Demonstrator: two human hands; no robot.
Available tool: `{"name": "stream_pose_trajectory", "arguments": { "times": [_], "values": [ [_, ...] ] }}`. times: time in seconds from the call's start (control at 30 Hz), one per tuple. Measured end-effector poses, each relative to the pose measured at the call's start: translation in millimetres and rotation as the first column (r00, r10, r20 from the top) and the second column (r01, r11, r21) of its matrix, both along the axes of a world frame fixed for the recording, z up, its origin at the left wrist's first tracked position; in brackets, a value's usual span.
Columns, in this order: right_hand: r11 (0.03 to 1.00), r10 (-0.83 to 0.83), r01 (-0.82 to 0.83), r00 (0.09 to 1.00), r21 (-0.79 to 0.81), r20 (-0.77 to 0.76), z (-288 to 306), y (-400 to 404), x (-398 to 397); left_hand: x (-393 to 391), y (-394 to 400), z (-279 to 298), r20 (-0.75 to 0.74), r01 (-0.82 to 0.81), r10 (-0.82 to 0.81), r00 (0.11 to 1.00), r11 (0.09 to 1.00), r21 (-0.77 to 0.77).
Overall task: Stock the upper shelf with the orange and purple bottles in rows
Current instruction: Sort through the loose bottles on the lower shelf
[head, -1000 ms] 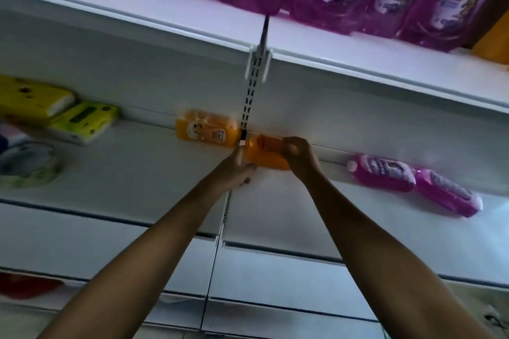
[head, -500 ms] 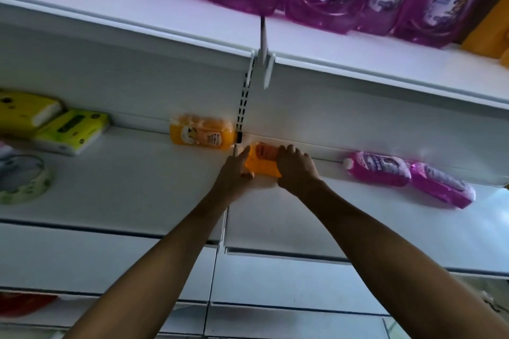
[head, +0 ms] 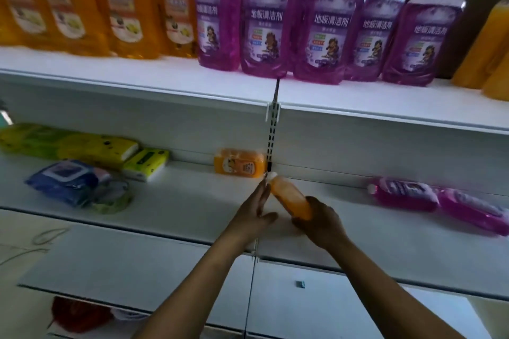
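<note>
Right hand (head: 321, 224) grips the base of an orange bottle (head: 289, 197) over the middle shelf (head: 192, 201); left hand (head: 257, 209) lies flat and open against its side.

Held bottle: clear plastic, orange liquid, white cap pointing away from the grip, tilted. Beyond the cap, one orange bottle lying flat (head: 239, 165). Right of the grip, two purple bottles lying flat (head: 440, 201). Above the grip, upper shelf (head: 220, 82): four orange upright (head: 96, 11) at left, at least five purple upright (head: 325, 27), more orange at far right, partly cut off. Left of the grip: soft tissue packs (head: 96, 147).
</note>
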State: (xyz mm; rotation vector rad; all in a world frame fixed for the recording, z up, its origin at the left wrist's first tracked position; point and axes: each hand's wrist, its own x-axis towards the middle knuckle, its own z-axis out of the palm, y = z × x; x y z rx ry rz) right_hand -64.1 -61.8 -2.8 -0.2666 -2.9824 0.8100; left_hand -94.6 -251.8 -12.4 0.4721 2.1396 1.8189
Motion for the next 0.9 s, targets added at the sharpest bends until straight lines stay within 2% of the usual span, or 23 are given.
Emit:
{"name": "stream_pose_trajectory", "arguments": {
  "times": [0.03, 0.07, 0.13, 0.2, 0.27, 0.3, 0.37, 0.47, 0.6, 0.73, 0.9],
  "values": [
    [0.978, 0.019, -0.018, 1.000, -0.206, 0.001, 4, -4, 12, 11, -3, 12, -0.035, 0.015, -0.014, 0.999, 1.000, 0.016],
    [0.914, 0.032, -0.034, 0.999, -0.403, -0.011, 8, -9, 26, 22, -5, 24, -0.074, 0.024, -0.022, 0.997, 0.999, 0.022],
    [0.738, 0.032, -0.068, 0.997, -0.672, -0.065, 15, -22, 57, 46, -6, 44, -0.160, 0.018, -0.019, 0.987, 1.000, -0.010],
    [0.571, 0.012, -0.093, 0.994, -0.816, -0.106, 18, -32, 84, 72, -7, 54, -0.214, 0.019, -0.038, 0.976, 0.996, -0.088],
    [0.433, -0.011, -0.115, 0.991, -0.894, -0.133, 22, -34, 106, 95, -9, 53, -0.208, 0.087, -0.110, 0.972, 0.990, -0.116],
    [0.390, -0.021, -0.125, 0.989, -0.912, -0.144, 26, -32, 116, 104, -9, 51, -0.189, 0.127, -0.143, 0.972, 0.987, -0.096],
    [0.365, -0.036, -0.131, 0.987, -0.922, -0.155, 35, -23, 135, 118, -3, 51, -0.172, 0.172, -0.174, 0.970, 0.985, -0.025],
    [0.429, -0.039, -0.149, 0.982, -0.891, -0.183, 53, -1, 165, 139, 24, 57, -0.198, 0.212, -0.193, 0.961, 0.974, 0.083],
    [0.648, -0.094, -0.149, 0.957, -0.747, -0.273, 90, 32, 207, 171, 71, 72, -0.255, 0.287, -0.224, 0.941, 0.926, 0.246],
    [0.836, -0.171, -0.147, 0.846, -0.529, -0.505, 134, 58, 247, 198, 104, 104, -0.364, 0.359, -0.233, 0.902, 0.873, 0.330],
    [0.961, -0.070, -0.135, 0.729, -0.243, -0.681, 198, 69, 279, 212, 118, 151, -0.477, 0.429, -0.229, 0.848, 0.825, 0.367]
  ]
}}
